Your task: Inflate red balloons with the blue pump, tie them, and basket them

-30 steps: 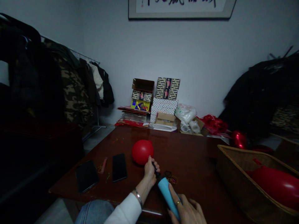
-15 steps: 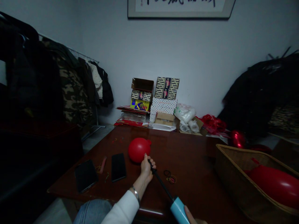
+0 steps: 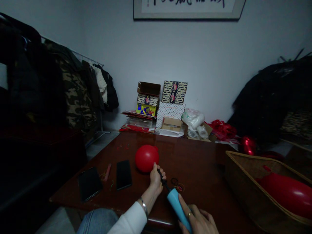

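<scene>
A round red balloon, partly inflated, sits over the table with a small bump at its upper right. My left hand is closed around the black nozzle end of a balloon pump, right at the balloon's neck, which the fingers hide. The pump's light blue barrel slants down to the right. Wrapped around that barrel is my right hand, with a ring on one finger. Only a short piece of black rod shows between the two hands. Beside it lie several hair ties.
Two dark phone-like slabs and a reddish stick lie on the left of the brown table. At right, a wicker basket holds red balloons. Boxes and plastic bags stand along the back.
My right hand has pushed the blue barrel up toward my left hand, so less black rod shows. The balloon and left hand have shifted slightly right, and the balloon looks a little bigger.
</scene>
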